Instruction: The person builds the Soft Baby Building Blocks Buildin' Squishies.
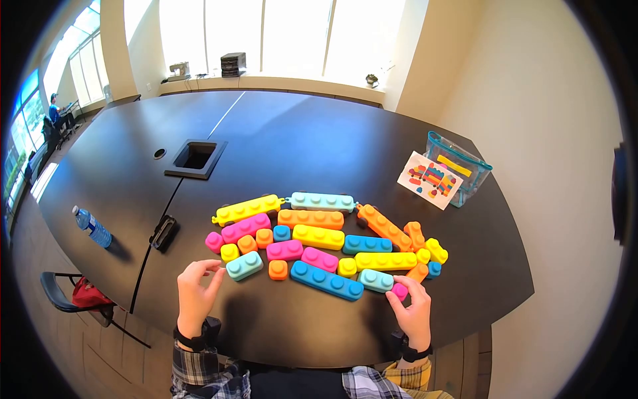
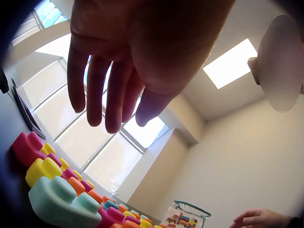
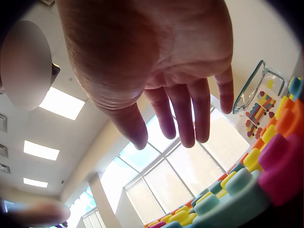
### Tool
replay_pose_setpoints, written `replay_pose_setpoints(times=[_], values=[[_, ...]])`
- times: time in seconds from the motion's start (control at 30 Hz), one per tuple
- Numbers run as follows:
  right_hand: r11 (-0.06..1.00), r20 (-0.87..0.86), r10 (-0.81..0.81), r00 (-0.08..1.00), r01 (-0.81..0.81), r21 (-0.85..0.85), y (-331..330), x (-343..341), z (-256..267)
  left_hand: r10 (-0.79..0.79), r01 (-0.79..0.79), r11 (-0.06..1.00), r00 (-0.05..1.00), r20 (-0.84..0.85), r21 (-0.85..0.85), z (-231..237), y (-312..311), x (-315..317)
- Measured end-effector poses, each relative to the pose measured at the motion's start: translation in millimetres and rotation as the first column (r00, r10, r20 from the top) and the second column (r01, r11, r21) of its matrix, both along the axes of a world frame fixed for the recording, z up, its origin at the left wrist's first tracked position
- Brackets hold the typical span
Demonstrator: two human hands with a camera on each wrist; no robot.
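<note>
Many toy blocks lie close together on the dark table. In the head view, my left hand (image 1: 199,296) is just left of a light teal block (image 1: 244,266), holding nothing. In the left wrist view that hand (image 2: 128,57) hangs with loosely extended fingers over light teal (image 2: 64,202), yellow and pink blocks. My right hand (image 1: 413,312) is at the small pink block (image 1: 399,291), beside another light teal block (image 1: 376,280); contact is unclear. The right wrist view shows this hand (image 3: 166,61) with fingers extended and nothing held. A long blue block (image 1: 325,280) lies between the hands.
A clear pouch (image 1: 465,166) with a picture card (image 1: 430,179) leaning at it stands back right. On the left are a water bottle (image 1: 93,227), a black object (image 1: 164,233) and a square table opening (image 1: 196,157). Wheeled pieces, including a yellow one (image 1: 249,209), line the blocks' far edge.
</note>
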State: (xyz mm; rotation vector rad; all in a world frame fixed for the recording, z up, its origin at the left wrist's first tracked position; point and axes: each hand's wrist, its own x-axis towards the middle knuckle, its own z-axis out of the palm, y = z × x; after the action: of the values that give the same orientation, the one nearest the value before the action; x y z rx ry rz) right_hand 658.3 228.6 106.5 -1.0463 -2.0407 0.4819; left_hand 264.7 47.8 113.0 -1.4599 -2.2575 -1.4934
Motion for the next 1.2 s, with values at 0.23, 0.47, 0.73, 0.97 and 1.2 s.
replay_pose_setpoints(times=[0.23,0.47,0.73,0.97,1.2], values=[[0.998,-0.026,-0.019,0.999,0.017,-0.056,1,2,-4,-0.066,0.067,0.997,0.997,-0.05,0.023,0,18,-13],[0.999,-0.029,-0.009,1.0,0.008,-0.035,1,-3,2,-0.179,0.132,0.979,0.923,-0.342,-0.154,-16,106,-109],[0.999,-0.035,-0.033,0.999,0.032,-0.019,-10,5,7,-0.366,0.188,0.755,0.916,-0.166,-0.628,-33,167,-153],[0.997,-0.045,-0.018,0.999,0.015,-0.074,-9,7,10,-0.337,0.193,0.709,0.937,-0.087,-0.679,-32,183,-154],[0.995,-0.043,0.013,0.999,-0.017,-0.1,-9,10,9,-0.269,0.091,0.809,0.936,-0.228,-0.58,8,155,-153]])
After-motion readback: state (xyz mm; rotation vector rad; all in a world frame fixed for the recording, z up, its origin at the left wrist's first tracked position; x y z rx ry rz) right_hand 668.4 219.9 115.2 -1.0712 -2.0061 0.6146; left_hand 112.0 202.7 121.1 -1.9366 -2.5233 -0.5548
